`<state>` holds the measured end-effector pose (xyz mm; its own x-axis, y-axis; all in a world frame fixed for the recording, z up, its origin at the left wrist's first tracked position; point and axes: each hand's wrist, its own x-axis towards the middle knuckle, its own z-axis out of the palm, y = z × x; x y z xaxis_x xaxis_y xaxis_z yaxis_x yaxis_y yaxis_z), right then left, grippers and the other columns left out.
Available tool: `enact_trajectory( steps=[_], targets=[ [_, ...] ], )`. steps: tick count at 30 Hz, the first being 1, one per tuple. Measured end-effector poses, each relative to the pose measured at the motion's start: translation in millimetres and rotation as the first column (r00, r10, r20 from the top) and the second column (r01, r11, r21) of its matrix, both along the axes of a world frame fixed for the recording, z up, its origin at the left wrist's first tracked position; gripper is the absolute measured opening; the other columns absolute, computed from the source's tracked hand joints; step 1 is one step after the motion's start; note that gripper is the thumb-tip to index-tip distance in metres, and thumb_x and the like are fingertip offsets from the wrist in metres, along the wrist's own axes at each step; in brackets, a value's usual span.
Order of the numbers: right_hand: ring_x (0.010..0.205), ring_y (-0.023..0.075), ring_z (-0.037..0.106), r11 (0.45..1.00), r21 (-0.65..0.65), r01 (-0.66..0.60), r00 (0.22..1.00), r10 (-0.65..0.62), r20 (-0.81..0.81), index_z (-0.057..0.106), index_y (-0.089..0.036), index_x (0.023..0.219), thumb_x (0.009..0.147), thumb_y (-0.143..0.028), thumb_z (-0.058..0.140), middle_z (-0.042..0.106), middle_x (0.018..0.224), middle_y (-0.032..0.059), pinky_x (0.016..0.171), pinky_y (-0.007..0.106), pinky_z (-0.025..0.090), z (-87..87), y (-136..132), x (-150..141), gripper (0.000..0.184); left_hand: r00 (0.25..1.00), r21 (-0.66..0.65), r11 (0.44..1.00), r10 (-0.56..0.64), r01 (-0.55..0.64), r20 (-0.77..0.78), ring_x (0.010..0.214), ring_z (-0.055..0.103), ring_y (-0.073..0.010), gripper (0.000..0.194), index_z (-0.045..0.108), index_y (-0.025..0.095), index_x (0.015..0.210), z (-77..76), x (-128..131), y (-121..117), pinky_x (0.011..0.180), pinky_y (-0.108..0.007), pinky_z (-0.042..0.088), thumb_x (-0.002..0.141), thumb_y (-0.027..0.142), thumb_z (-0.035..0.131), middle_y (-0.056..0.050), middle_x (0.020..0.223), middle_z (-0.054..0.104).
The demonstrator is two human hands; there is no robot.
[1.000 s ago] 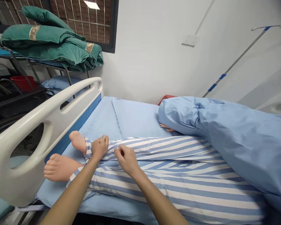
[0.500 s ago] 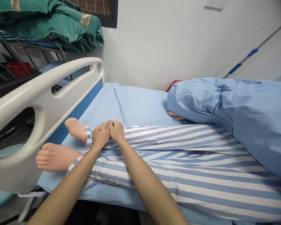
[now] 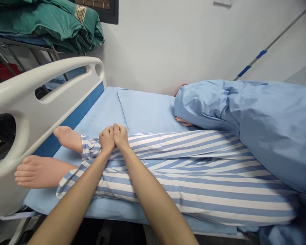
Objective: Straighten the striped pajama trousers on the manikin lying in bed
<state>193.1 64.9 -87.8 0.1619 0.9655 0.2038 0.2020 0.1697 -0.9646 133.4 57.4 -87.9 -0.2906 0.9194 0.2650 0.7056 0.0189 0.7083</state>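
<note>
A manikin in blue-and-white striped trousers [image 3: 193,190] lies on the bed, its two bare feet pointing left. My left hand [image 3: 107,139] is closed around the far leg's shin, a little above the ankle. Right beside it, touching it, my right hand [image 3: 120,136] wraps the same leg on the knee side. Fingertips of both hands are hidden behind the leg. The far foot [image 3: 68,139] sticks out of a bunched trouser cuff, and the near foot [image 3: 42,171] rests closer to me beneath my left forearm's side.
A white bed end board [image 3: 66,73] stands at the left, beyond the feet. A blue quilt [image 3: 265,129] covers the upper body, with a manikin hand [image 3: 185,121] showing under its edge. Green folded bedding [image 3: 63,25] lies on a neighbouring bed. A wall runs along the far side.
Both hands have slid along the far leg from the cuff towards the knee, still closed around it. More of the bunched cuff shows. The view has shifted slightly right.
</note>
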Motion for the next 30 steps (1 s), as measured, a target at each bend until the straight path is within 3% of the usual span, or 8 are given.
enact_trajectory(
  steps=[5, 9, 12, 19, 23, 27, 28, 30],
  targets=[
    [0.056, 0.0112, 0.041, 0.999, -0.052, 0.005, 0.978, 0.006, 0.207, 0.046, -0.019, 0.056, 0.088, -0.035, 0.03, 0.046, 0.054, -0.002, 0.053, 0.022, 0.031, 8.9, 2, 4, 0.039, 0.998, -0.075, 0.997, -0.019, 0.014, -0.066, 0.064, 0.05, -0.0133, 0.037, 0.055, 0.019, 0.065, 4.5, -3, 0, 0.062, -0.026, 0.03, 0.087, 0.031, 0.028, -0.006, 0.071, 0.064],
    [0.061, 0.0137, 0.047, 0.995, -0.056, -0.085, 0.84, 0.102, 0.534, 0.057, -0.018, 0.062, 0.088, -0.033, 0.035, 0.058, 0.063, 0.0031, 0.059, 0.025, 0.031, 27.1, 5, 21, 0.037, 0.995, -0.123, 0.991, -0.056, 0.046, -0.083, 0.066, 0.053, -0.0152, 0.036, 0.059, 0.019, 0.071, 7.1, -1, -2, 0.059, -0.026, 0.029, 0.086, 0.034, 0.03, -0.007, 0.075, 0.066],
    [0.06, 0.0133, 0.047, 0.99, -0.011, -0.144, 0.788, 0.122, 0.603, 0.058, -0.018, 0.063, 0.089, -0.033, 0.034, 0.059, 0.064, 0.0032, 0.059, 0.025, 0.03, 28.2, 4, 32, 0.038, 0.993, -0.148, 0.988, -0.052, 0.035, -0.107, 0.067, 0.053, -0.0163, 0.036, 0.059, 0.02, 0.07, 6.5, 2, -3, 0.057, -0.026, 0.028, 0.085, 0.037, 0.031, -0.008, 0.075, 0.066],
    [0.056, 0.0107, 0.042, 0.996, 0.027, -0.08, 0.904, 0.061, 0.423, 0.051, -0.018, 0.056, 0.089, -0.035, 0.033, 0.05, 0.054, -0.0022, 0.055, 0.023, 0.028, 6.4, 2, 39, 0.041, 0.995, -0.115, 0.992, -0.064, 0.055, -0.071, 0.06, 0.045, -0.0136, 0.036, 0.049, 0.02, 0.055, 8.3, 5, -2, 0.057, -0.026, 0.027, 0.082, 0.037, 0.031, -0.003, 0.062, 0.058],
    [0.053, 0.0099, 0.04, 0.995, 0.045, -0.094, 0.972, 0.082, 0.219, 0.045, -0.019, 0.052, 0.087, -0.035, 0.033, 0.043, 0.05, -0.0042, 0.053, 0.022, 0.029, 8.4, 6, 44, 0.041, 0.975, -0.039, 0.992, -0.108, 0.118, 0.194, 0.051, 0.035, -0.01, 0.03, 0.037, 0.02, 0.048, 20.2, 17, 7, 0.052, -0.025, 0.026, 0.075, 0.032, 0.04, 0.003, 0.046, 0.038],
    [0.052, 0.0094, 0.04, 0.992, 0.037, -0.117, 0.993, 0.118, -0.019, 0.042, -0.019, 0.051, 0.085, -0.035, 0.034, 0.039, 0.049, -0.0049, 0.052, 0.021, 0.032, 10.0, 11, 49, 0.039, 0.822, 0.072, 0.997, -0.064, 0.028, 0.565, 0.047, 0.029, -0.0076, 0.025, 0.031, 0.021, 0.05, 26.9, 39, 16, 0.047, -0.023, 0.026, 0.071, 0.029, 0.041, 0.006, 0.046, 0.028],
    [0.052, 0.0093, 0.039, 0.993, 0.029, -0.116, 0.991, 0.118, -0.062, 0.041, -0.019, 0.051, 0.085, -0.036, 0.035, 0.039, 0.049, -0.0051, 0.051, 0.02, 0.032, 9.8, 11, 50, 0.038, 0.805, 0.067, 0.998, -0.039, -0.001, 0.592, 0.047, 0.029, -0.0075, 0.025, 0.031, 0.021, 0.05, 25.5, 44, 16, 0.047, -0.023, 0.027, 0.072, 0.029, 0.04, 0.006, 0.046, 0.028],
    [0.052, 0.009, 0.038, 0.995, 0.016, -0.103, 0.989, 0.104, -0.109, 0.04, -0.019, 0.052, 0.084, -0.036, 0.037, 0.039, 0.05, -0.0052, 0.051, 0.02, 0.033, 9.1, 12, 51, 0.037, 0.842, 0.047, 0.998, -0.001, -0.029, 0.54, 0.049, 0.031, -0.0079, 0.026, 0.034, 0.02, 0.05, 19.5, 50, 15, 0.049, -0.023, 0.028, 0.073, 0.031, 0.041, 0.006, 0.047, 0.033]
  ],
)
